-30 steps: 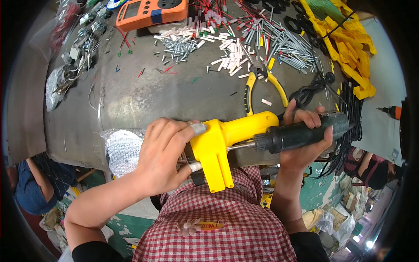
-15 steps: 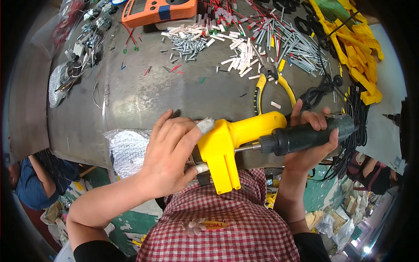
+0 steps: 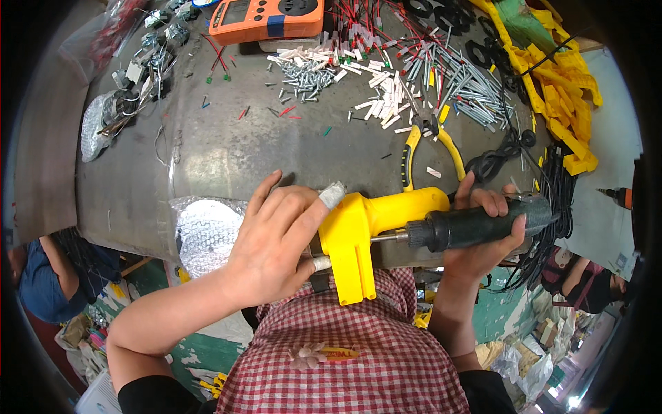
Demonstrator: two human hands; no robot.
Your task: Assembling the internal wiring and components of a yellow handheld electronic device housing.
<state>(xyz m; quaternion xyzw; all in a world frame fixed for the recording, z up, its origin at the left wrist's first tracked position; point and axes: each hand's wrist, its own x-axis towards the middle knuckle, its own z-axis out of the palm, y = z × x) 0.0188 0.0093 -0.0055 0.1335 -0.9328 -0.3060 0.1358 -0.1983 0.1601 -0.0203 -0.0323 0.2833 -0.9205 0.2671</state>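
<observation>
My left hand [image 3: 279,238], with tape around its thumb and index fingertip, grips a yellow plastic tool housing [image 3: 348,252] by its left side. The housing has a rounded handle part reaching to the right and a slotted block pointing down toward me. In my right hand [image 3: 486,234] lies a dark green electric screwdriver [image 3: 476,224], held level. Its metal bit [image 3: 391,237] points left and meets the housing's right side beneath the handle part. The bit's tip is hidden there, so any screw cannot be seen.
Beyond my hands lie yellow-handled pliers [image 3: 431,148], loose screws [image 3: 310,83], white strips [image 3: 386,96] and long metal pins [image 3: 476,93]. An orange multimeter [image 3: 265,21] sits at the back. Bubble wrap [image 3: 207,231] is by my left hand; yellow housings [image 3: 562,90] lie far right.
My view has shifted slightly, so the table things sit a little lower and further right. Both hands keep their hold, and the bit stays against the housing.
</observation>
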